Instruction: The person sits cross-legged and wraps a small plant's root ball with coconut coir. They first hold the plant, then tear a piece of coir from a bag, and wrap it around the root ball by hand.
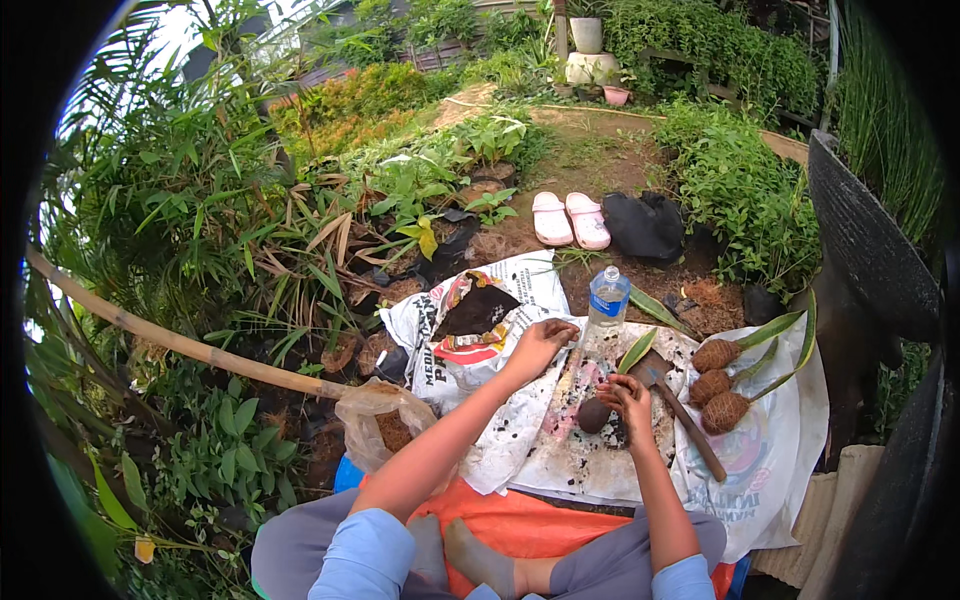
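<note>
My left hand [541, 346] is raised between the open sack of dark soil [480, 309] and a clear plastic bottle [609, 298] with a blue label. Its fingers are bent; whether they hold anything is unclear. My right hand [628, 405] is just right of a dark round soil ball [593, 415], fingers curled near it. A green leaf cutting [637, 351] rises beyond that hand; its lower end is hidden. A trowel-like tool with a wooden handle [691, 431] lies to the right. Several fibre-wrapped balls with long leaves [724, 414] rest on a white sack at the right.
A plastic bag of brown fibre [393, 429] stands left of my left forearm. Pale pink clogs [552, 219] and a black plastic bag [643, 225] lie beyond the sacks. A bamboo pole [180, 341] crosses the plants at left. A large dark curved object [870, 232] stands at right.
</note>
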Available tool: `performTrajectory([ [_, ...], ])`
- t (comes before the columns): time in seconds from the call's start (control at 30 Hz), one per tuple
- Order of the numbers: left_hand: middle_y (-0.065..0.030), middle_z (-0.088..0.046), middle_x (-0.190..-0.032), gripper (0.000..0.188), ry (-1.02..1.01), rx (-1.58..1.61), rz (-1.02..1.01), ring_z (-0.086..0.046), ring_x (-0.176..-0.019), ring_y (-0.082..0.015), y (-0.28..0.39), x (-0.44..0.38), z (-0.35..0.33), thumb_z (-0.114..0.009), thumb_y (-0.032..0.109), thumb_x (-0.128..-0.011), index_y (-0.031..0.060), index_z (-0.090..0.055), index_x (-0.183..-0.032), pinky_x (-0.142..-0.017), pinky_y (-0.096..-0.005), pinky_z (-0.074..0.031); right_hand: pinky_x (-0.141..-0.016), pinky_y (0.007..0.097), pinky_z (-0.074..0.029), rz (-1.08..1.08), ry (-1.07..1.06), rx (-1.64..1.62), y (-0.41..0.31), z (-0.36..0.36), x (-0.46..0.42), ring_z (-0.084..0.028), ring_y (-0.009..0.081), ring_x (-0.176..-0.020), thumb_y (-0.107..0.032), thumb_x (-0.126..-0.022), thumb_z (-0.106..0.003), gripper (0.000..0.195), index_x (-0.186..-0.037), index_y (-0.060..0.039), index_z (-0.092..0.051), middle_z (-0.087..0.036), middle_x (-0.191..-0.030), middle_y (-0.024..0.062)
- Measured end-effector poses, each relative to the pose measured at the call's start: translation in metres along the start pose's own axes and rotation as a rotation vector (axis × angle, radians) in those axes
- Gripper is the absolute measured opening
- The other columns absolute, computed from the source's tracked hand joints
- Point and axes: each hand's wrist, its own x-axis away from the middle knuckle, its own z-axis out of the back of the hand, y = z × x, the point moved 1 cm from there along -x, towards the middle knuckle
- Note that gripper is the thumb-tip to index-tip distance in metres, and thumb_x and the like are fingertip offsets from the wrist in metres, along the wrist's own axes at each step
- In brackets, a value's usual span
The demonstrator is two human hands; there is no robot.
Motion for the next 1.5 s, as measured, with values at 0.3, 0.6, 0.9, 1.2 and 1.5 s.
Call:
performTrajectory([
  [0.3,-0.0111,-0.064,-0.091,0.027,-0.079,-0.529,0.116,-0.061,-0.084,-0.0213,0.019,0.052,0.166,-0.055,0.026,-0.080,0.0039,-0.063,-0.093,-0.076,-0.0301,-0.045,-0.068,0.0283,-0.051,-0.025,-0.212,0.072,0.021,-0.088,0.033,-0.063,0.0206,-0.074,-0.010,-0.085,-0.051,0.017,-0.094,0.0040,-0.053,-0.062,-0.084,0.0146],
  [0.6,-0.0129,-0.064,-0.087,0.026,-0.025,-0.749,0.232,-0.061,-0.081,-0.0280,-0.019,0.180,0.261,-0.058,0.025,-0.076,0.0042,-0.061,-0.090,-0.072,-0.0356,-0.047,-0.070,0.0280,-0.048,0.031,-0.617,0.297,0.067,-0.266,0.023,-0.061,0.0176,-0.075,-0.007,-0.083,-0.052,0.016,-0.094,0.0039,-0.056,-0.062,-0.083,0.0118],
  [0.9,-0.0111,-0.056,-0.098,0.031,-0.009,-1.184,-0.311,-0.052,-0.097,-0.0262,-0.102,0.244,0.239,-0.056,0.016,-0.071,0.0033,-0.055,-0.099,-0.077,-0.0389,-0.043,-0.064,0.0405,-0.049,0.616,-0.912,1.503,0.131,-0.339,0.045,-0.059,0.0329,-0.075,-0.010,-0.067,-0.058,0.026,-0.091,0.0006,-0.052,-0.057,-0.086,0.0175],
  [1.2,-0.0096,-0.050,-0.114,0.044,-0.186,-1.511,0.063,-0.036,-0.118,-0.0236,-0.118,0.273,0.266,-0.057,0.012,-0.067,0.0020,-0.050,-0.109,-0.098,-0.0467,-0.027,-0.062,0.0345,-0.051,0.707,-0.696,1.829,0.120,-0.331,0.023,-0.059,0.0257,-0.081,-0.009,-0.058,-0.067,0.055,-0.108,-0.0013,-0.045,-0.050,-0.100,0.0134],
  [1.5,-0.0098,-0.031,-0.136,0.061,-0.326,-1.670,0.347,-0.022,-0.129,-0.0204,-0.103,0.266,0.273,-0.054,0.019,-0.074,0.0015,-0.033,-0.129,-0.103,-0.0504,-0.014,-0.075,0.0322,-0.048,0.812,-0.658,1.862,0.114,-0.329,0.028,-0.050,0.0275,-0.098,-0.013,-0.056,-0.068,0.077,-0.125,-0.0013,-0.034,-0.046,-0.111,0.0142],
])
